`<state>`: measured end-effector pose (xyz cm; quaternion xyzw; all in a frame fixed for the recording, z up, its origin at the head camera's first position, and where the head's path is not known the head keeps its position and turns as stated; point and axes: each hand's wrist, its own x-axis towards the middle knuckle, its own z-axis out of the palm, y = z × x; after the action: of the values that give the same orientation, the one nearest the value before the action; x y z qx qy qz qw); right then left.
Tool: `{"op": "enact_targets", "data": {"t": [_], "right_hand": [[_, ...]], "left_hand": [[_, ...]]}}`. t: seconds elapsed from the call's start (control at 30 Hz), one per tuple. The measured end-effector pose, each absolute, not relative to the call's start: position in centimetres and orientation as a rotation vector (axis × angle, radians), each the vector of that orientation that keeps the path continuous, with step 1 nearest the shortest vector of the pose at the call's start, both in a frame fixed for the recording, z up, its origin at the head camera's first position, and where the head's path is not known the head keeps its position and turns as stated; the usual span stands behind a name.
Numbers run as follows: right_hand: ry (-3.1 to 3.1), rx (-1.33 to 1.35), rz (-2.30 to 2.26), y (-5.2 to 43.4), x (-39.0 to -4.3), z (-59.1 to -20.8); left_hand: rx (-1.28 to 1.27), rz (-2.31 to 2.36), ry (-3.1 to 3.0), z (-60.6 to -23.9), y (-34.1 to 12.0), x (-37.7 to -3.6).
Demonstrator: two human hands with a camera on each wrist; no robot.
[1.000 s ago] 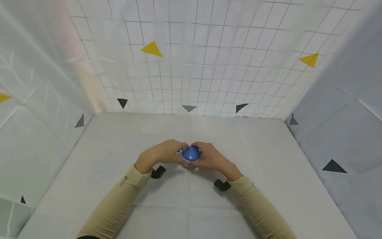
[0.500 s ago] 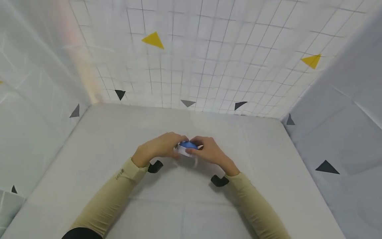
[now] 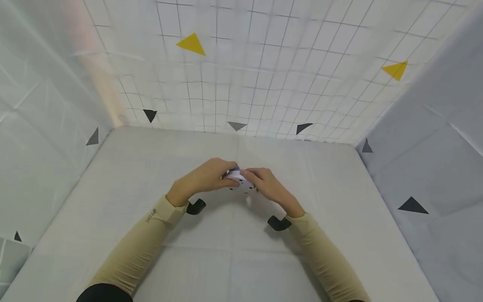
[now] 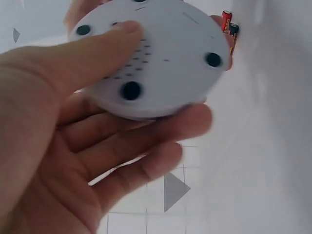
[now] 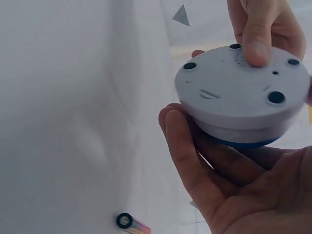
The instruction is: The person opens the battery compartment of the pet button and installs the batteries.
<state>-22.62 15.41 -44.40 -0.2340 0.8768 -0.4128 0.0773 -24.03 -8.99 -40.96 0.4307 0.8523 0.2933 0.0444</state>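
Sheeting (image 3: 234,268) spreads beneath the left hand (image 3: 205,176) and right hand (image 3: 269,184), whose fingers curl round a tilted, disc-shaped white-and-blue device (image 5: 229,100) held between them, left thumb on its black-footed underside. Two cylindrical batteries (image 4: 227,20) show past its edge.

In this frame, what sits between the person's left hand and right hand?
A round white device, gripped by both the left hand and the right hand. The head view shows it between them.
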Motion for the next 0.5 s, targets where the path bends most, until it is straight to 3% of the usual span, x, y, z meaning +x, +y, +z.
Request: {"op": "enact_targets", "data": {"t": [0.5], "right_hand": [[2.577,-0.605,-1.401,15.58,-22.06,-43.29]], "left_hand": [[1.217,1.145,2.633,-41.03,-8.59,-24.35]]}}
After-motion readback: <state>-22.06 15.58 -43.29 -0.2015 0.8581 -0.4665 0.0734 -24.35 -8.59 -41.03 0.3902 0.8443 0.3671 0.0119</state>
